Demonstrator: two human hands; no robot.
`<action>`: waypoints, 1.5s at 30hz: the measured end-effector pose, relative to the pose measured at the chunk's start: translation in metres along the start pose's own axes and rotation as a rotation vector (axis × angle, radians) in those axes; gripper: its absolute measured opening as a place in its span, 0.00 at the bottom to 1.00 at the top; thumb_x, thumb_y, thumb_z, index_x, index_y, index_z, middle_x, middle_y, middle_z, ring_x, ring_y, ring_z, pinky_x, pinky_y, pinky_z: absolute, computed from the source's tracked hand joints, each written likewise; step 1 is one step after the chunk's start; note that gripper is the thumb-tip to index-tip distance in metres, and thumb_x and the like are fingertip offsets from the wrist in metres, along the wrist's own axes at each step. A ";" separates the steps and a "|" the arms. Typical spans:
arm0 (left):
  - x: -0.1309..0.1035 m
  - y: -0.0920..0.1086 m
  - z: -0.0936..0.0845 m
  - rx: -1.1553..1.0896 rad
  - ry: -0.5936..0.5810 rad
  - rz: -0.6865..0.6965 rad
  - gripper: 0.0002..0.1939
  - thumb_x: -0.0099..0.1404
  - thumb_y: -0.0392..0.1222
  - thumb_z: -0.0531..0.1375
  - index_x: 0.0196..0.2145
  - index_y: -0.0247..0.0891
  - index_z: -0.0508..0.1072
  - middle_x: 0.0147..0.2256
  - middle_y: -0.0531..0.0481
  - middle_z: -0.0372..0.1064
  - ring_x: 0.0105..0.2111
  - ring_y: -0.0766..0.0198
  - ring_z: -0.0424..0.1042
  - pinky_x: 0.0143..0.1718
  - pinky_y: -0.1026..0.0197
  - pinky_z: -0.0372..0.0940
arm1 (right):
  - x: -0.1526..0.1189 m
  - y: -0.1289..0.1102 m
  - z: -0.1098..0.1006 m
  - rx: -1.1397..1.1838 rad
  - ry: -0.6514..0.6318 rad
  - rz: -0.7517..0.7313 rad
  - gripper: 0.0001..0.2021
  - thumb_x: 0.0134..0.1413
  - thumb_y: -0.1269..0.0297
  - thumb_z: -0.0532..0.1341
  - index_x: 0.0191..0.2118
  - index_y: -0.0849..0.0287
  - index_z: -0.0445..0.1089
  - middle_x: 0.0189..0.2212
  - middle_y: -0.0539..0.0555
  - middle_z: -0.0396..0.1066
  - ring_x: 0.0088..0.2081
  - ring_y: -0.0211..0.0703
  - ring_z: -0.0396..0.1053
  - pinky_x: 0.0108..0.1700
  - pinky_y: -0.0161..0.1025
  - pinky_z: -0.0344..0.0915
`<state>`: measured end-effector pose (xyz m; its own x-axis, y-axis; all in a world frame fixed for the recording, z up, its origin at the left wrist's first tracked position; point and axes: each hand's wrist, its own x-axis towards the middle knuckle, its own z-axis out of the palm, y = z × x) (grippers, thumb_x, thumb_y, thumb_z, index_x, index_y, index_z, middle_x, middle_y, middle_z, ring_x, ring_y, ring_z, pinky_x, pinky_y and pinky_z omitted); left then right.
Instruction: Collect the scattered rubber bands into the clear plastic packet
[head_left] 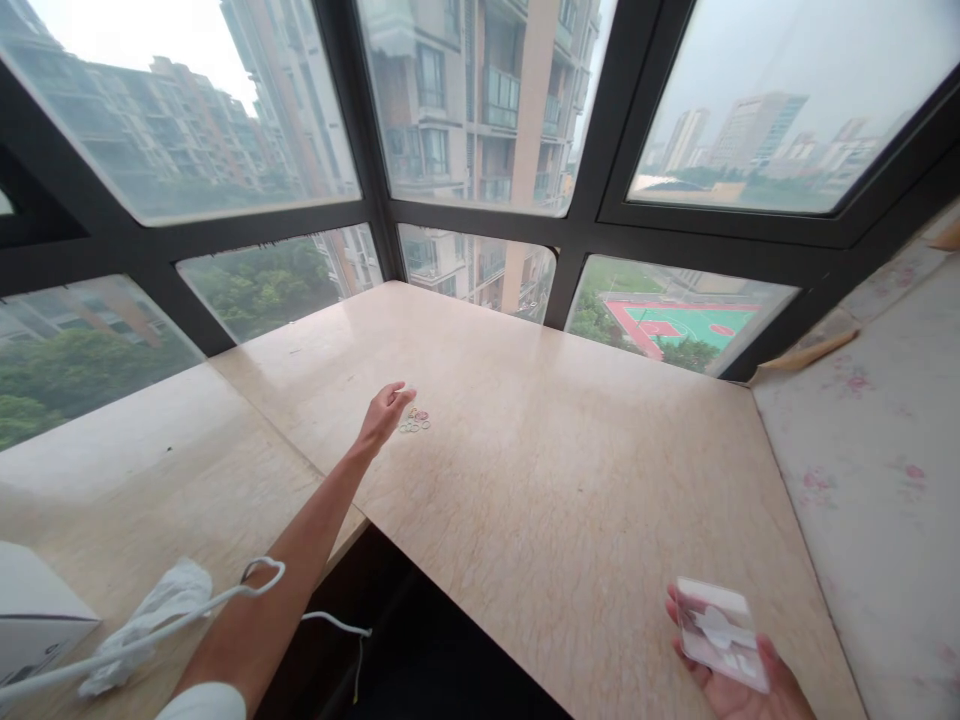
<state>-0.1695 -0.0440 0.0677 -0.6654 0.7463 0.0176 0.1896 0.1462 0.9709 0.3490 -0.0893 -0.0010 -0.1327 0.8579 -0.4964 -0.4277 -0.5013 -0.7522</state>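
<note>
1. In the head view, the right hand [772,682] grasps a clear plastic case [718,634] above the bench [540,480]; a whitish shape shows in it, its nature unclear.
2. The left hand [388,402] is beside small rings [415,425], fingers bent together; I cannot tell if it grips something.
3. At lower left, a white cable [161,632] crosses before a crumpled plastic bag [177,590] and the left forearm, near a white box [37,615].

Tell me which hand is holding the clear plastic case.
The right hand, low in the view: it holds the clear case, while the left hand is farther out, beside the small rings.
</note>
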 end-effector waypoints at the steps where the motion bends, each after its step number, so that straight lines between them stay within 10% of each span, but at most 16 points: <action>1: -0.005 0.003 0.007 -0.026 -0.024 -0.002 0.30 0.54 0.55 0.62 0.50 0.33 0.68 0.41 0.40 0.73 0.44 0.51 0.70 0.44 0.54 0.63 | -0.003 -0.001 0.004 0.023 -0.007 -0.012 0.22 0.49 0.45 0.61 0.44 0.54 0.75 0.51 0.58 0.71 0.51 0.55 0.68 0.41 0.44 0.73; 12: -0.107 0.047 0.138 -0.466 -0.619 -0.033 0.36 0.47 0.44 0.68 0.54 0.40 0.62 0.40 0.47 0.69 0.42 0.56 0.71 0.42 0.56 0.64 | -0.011 -0.037 0.010 0.256 -0.031 -0.291 0.18 0.52 0.52 0.62 0.44 0.58 0.74 0.49 0.58 0.72 0.51 0.52 0.67 0.47 0.45 0.68; 23: -0.243 0.018 0.266 -0.427 -1.310 -0.122 0.32 0.48 0.37 0.68 0.47 0.41 0.58 0.49 0.41 0.62 0.43 0.59 0.69 0.43 0.54 0.63 | 0.001 -0.084 -0.024 -0.221 0.359 -0.622 0.18 0.46 0.55 0.67 0.44 0.55 0.73 0.44 0.54 0.73 0.44 0.43 0.70 0.46 0.41 0.65; 30: -0.263 0.016 0.289 -0.122 -1.192 0.238 0.29 0.46 0.37 0.68 0.46 0.39 0.63 0.47 0.43 0.66 0.49 0.53 0.66 0.53 0.50 0.59 | 0.044 -0.101 -0.025 0.215 0.338 -0.354 0.05 0.53 0.66 0.61 0.34 0.62 0.72 0.33 0.54 0.75 0.35 0.42 0.73 0.31 0.33 0.67; 45: -0.250 0.003 0.307 0.246 -1.141 0.646 0.36 0.52 0.38 0.63 0.58 0.38 0.58 0.59 0.38 0.57 0.62 0.49 0.51 0.61 0.45 0.50 | 0.091 -0.126 -0.009 0.603 0.184 0.017 0.27 0.57 0.64 0.49 0.60 0.74 0.51 0.53 0.74 0.62 0.53 0.52 0.65 0.45 0.49 0.70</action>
<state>0.2188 -0.0303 -0.0069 0.5422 0.8302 0.1296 0.4450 -0.4145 0.7938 0.3984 0.0507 0.0445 -0.0109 0.7904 -0.6125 -0.8627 -0.3171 -0.3939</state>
